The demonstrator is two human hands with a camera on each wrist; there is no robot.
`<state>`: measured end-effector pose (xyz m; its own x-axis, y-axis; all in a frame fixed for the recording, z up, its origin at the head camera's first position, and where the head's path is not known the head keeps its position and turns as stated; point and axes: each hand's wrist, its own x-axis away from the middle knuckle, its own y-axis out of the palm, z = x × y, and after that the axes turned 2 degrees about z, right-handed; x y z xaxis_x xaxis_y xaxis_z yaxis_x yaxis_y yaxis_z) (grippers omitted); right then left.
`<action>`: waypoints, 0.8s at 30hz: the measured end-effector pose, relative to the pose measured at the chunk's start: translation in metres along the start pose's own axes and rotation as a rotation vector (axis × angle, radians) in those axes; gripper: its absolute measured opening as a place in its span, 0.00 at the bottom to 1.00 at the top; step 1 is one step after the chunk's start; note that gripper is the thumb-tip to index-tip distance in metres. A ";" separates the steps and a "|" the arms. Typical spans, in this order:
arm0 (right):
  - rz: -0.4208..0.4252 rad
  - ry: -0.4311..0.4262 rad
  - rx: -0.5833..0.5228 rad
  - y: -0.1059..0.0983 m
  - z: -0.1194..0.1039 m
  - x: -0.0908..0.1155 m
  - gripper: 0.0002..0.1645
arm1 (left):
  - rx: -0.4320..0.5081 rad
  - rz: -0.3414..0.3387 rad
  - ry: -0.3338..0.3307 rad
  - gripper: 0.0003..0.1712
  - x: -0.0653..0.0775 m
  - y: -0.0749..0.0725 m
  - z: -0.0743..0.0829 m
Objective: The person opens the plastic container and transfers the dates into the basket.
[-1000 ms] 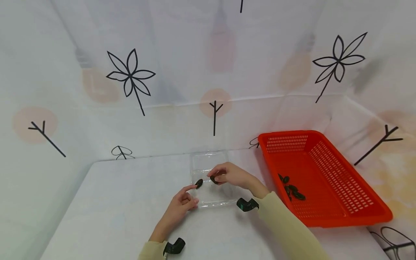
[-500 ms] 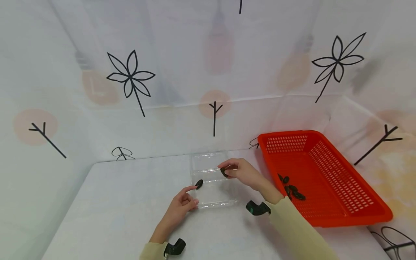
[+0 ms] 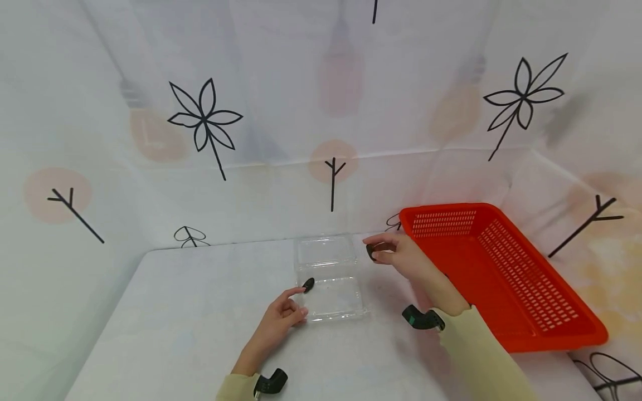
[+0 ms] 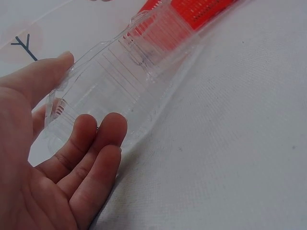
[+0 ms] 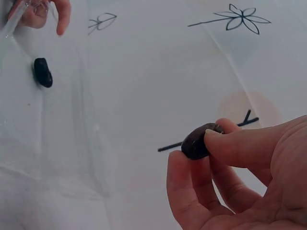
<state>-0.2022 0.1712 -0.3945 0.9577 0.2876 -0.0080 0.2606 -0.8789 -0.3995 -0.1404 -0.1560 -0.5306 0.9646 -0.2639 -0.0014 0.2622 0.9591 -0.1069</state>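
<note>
Between its thumb and fingers, my right hand pinches a dark mussel, held above the table to the right of a clear plastic clamshell container. My left hand holds the container at its near left corner. In the left wrist view its thumb lies over the rim, and the other fingers are bent against the wall. A second dark mussel lies in the container near the left index fingertip. The right wrist view shows that mussel lying apart from the hand.
A red perforated plastic basket stands at the right of the white-covered table, partly hidden by my right forearm. The container's raised lid is at the back. A patterned cloth wall closes off the rear.
My right hand has moved right and back, from over the container to beside it, carrying the mussel. Its forearm now covers the mussels in the basket. The left hand has stayed in place.
</note>
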 end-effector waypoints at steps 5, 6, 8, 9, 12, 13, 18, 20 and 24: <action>0.030 0.006 -0.003 -0.020 0.002 0.009 0.20 | 0.002 0.001 0.006 0.31 0.000 -0.001 -0.002; 0.039 0.007 -0.002 -0.024 0.003 0.011 0.21 | 0.002 0.000 0.005 0.31 -0.001 -0.001 -0.003; 0.063 0.011 0.007 -0.033 0.005 0.015 0.21 | 0.000 -0.004 0.001 0.31 -0.001 -0.001 -0.004; 0.076 0.017 0.019 -0.037 0.006 0.017 0.21 | 0.002 -0.005 0.000 0.31 -0.001 -0.001 -0.003; 0.099 0.045 0.040 -0.050 0.010 0.024 0.22 | -0.001 -0.008 -0.005 0.31 -0.001 0.000 -0.003; 0.102 0.059 0.042 -0.053 0.011 0.027 0.23 | -0.002 -0.007 -0.007 0.31 -0.001 0.000 -0.003; 0.112 0.089 0.060 -0.073 0.021 0.038 0.24 | -0.004 -0.005 -0.023 0.31 -0.001 0.000 0.000; 0.118 0.083 0.083 -0.080 0.027 0.041 0.25 | -0.004 -0.004 -0.027 0.31 -0.001 0.000 0.000; 0.118 0.086 0.130 -0.098 0.041 0.048 0.27 | -0.009 -0.006 -0.020 0.31 -0.001 0.000 0.000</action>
<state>-0.1863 0.2870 -0.3935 0.9890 0.1470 0.0140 0.1331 -0.8465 -0.5155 -0.1418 -0.1557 -0.5304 0.9635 -0.2671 0.0192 0.2675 0.9566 -0.1154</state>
